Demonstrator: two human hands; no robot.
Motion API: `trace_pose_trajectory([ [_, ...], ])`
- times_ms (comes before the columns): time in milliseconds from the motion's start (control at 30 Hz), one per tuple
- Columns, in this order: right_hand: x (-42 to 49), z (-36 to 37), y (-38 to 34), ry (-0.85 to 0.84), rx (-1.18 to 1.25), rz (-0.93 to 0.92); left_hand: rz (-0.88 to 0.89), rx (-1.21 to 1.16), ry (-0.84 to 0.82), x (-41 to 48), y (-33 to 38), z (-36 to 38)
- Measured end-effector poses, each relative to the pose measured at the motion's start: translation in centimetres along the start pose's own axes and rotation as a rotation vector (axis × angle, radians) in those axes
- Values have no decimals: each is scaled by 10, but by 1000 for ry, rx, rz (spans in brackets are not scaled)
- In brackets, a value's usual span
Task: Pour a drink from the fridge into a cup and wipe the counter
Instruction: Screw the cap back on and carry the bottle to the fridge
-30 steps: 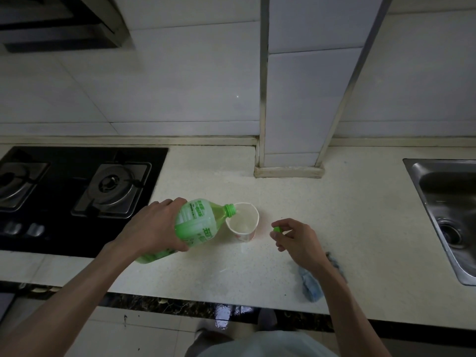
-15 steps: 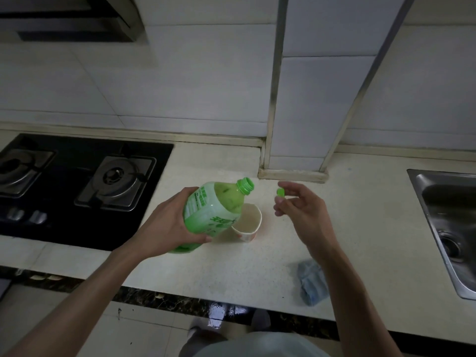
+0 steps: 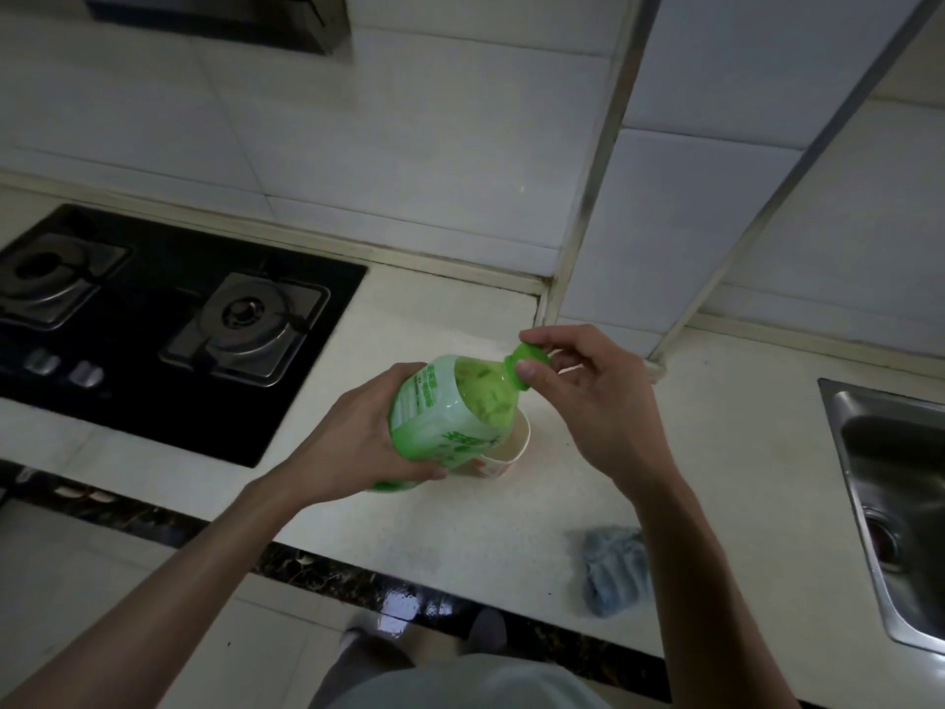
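Observation:
My left hand (image 3: pixel 358 442) grips the body of a green drink bottle (image 3: pixel 450 411), held tilted above the counter with its neck up and to the right. My right hand (image 3: pixel 593 401) pinches the green cap (image 3: pixel 529 358) on the bottle's mouth between thumb and fingers. A white paper cup (image 3: pixel 503 460) stands on the pale counter (image 3: pixel 460 545) right behind and under the bottle, mostly hidden by it. A blue-grey cloth (image 3: pixel 613 568) lies crumpled on the counter near the front edge, below my right forearm.
A black gas hob (image 3: pixel 169 324) with two burners fills the counter's left side. A steel sink (image 3: pixel 900 483) is set in at the right. A tiled column (image 3: pixel 665 222) juts from the back wall behind the cup. The floor shows below the counter edge.
The bottle has swung up from pouring into the cup to a raised tilt. My right hand has lifted from the counter and brought the cap onto the bottle's mouth.

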State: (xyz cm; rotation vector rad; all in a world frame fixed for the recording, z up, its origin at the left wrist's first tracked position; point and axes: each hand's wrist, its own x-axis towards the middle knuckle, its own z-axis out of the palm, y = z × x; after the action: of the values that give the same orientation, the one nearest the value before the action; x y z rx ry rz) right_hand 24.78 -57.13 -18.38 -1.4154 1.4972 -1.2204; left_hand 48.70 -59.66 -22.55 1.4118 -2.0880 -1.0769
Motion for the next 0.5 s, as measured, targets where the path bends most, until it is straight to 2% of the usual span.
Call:
trace_pose_trajectory([
  [267,4,3,-22,-154,-19,-169,-15,-17,-56,-3,1,-34],
  [500,11,8,-42,-314,24,-207,-59,-166,-194,-10,2,-61],
])
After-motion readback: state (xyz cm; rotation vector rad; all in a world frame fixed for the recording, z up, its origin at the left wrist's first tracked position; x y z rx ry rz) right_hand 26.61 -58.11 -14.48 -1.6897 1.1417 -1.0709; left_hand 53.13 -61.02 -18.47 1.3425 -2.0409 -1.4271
